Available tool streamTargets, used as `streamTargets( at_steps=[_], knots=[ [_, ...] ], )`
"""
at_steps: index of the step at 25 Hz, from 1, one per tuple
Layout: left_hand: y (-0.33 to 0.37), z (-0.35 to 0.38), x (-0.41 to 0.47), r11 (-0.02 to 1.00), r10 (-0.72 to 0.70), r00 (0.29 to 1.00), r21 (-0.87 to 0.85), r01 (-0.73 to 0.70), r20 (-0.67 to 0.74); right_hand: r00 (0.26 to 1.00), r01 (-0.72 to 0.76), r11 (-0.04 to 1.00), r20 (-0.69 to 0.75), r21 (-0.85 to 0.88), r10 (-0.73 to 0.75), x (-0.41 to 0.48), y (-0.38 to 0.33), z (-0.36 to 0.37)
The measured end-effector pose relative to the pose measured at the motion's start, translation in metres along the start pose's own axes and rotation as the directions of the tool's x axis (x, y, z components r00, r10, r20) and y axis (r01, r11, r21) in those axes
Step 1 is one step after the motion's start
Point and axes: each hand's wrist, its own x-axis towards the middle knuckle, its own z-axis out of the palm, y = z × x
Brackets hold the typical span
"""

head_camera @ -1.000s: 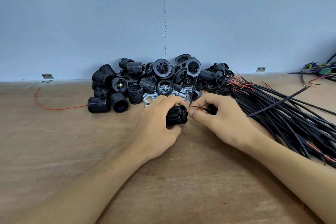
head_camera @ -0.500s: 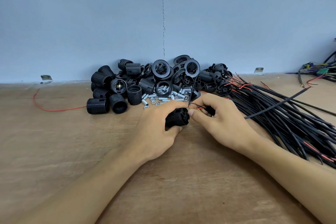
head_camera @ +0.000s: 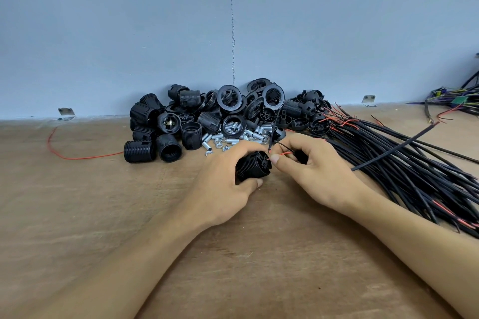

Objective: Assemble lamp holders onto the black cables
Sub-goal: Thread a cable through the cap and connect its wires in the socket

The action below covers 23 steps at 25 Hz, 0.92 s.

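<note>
Left hand [head_camera: 223, 184]: we see its fingers curled over the top of a ribbed black lamp holder [head_camera: 254, 166], with the thumb tip under the near side. The grip is closed and narrow.
Right hand [head_camera: 316, 171]: thumb and forefinger pinch a thin red wire [head_camera: 285, 153] just beside the holder's end face. The other fingers curl round a small black part that we cannot identify.
Arm pose: both forearms enter from the bottom edge and converge at the centre of the surface [head_camera: 103, 215], with the wrists low. We cannot tell whether they rest on it.
Lamp holder position: it lies on its side in the left hand, end face turned toward the right hand, just in front of the parts pile.
Single cable [head_camera: 394, 146]: it runs from behind the right hand up to the right, above the cable bundle [head_camera: 414, 184].
Cable bundle: it lies on the surface to the right of the right hand, with red ends showing.
Parts pile [head_camera: 207, 116]: black holder parts lie against the wall, with silver threaded tubes [head_camera: 243, 134] in front of them.
</note>
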Motion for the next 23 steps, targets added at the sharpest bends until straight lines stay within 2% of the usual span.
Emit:
streamTargets(
  at_steps=[12, 16, 23],
  knots=[
    [0.0003, 0.0021, -0.0002, 0.999, -0.004, 1.000, 0.038, 0.003, 0.007, 1.000, 0.016, 0.999, -0.017, -0.039, -0.017, -0.0010, 0.0020, 0.0040],
    [-0.0010, 0.0020, -0.0007, 0.999, -0.035, 0.999, 0.002, 0.035, 0.002, 1.000, 0.008, 0.999, -0.023, -0.044, -0.009, -0.0005, 0.0041, 0.0033],
    [-0.0017, 0.0022, -0.0010, 0.998, -0.055, 0.998, -0.020, 0.055, 0.003, 0.998, -0.042, 0.990, -0.046, 0.136, 0.048, 0.0021, 0.0084, 0.0020]
  ],
)
